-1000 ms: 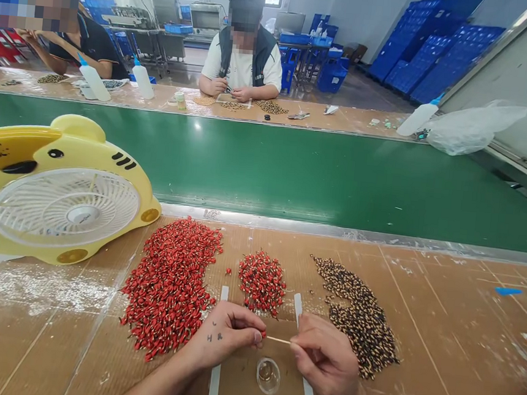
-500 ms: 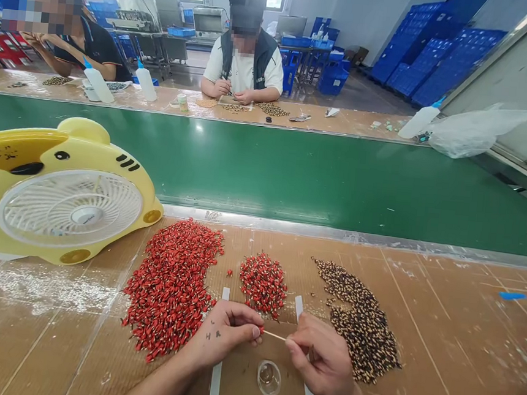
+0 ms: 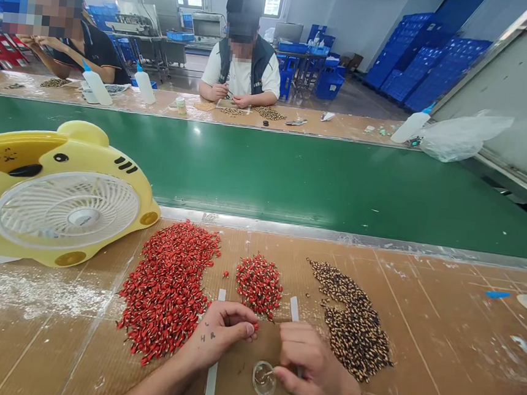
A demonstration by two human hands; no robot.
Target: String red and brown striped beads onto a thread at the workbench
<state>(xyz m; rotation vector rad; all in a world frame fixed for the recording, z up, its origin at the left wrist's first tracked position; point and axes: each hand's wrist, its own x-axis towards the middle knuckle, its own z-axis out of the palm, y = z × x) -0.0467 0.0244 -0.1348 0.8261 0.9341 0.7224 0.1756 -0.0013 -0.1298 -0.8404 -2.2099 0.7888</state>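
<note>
My left hand (image 3: 219,334) is closed in a pinch on a small red piece (image 3: 256,327), just in front of the small red pile (image 3: 258,284). My right hand (image 3: 311,366) is closed on a thin stick (image 3: 268,373) whose tip dips into a small clear round dish (image 3: 263,379) on the cardboard between my hands. A large pile of red pieces (image 3: 167,289) lies to the left. A pile of dark brown and tan pieces (image 3: 351,325) lies to the right, close to my right hand.
A yellow animal-shaped desk fan (image 3: 55,198) stands at the left. A green conveyor belt (image 3: 293,175) runs across beyond the bench. Two people sit at the far bench (image 3: 344,123) with squeeze bottles (image 3: 97,84). A clear plastic bag (image 3: 462,136) lies at the right.
My right hand has drawn the stick away from the left hand and lowered its tip into the clear dish. The left hand has stayed in its pinch.
</note>
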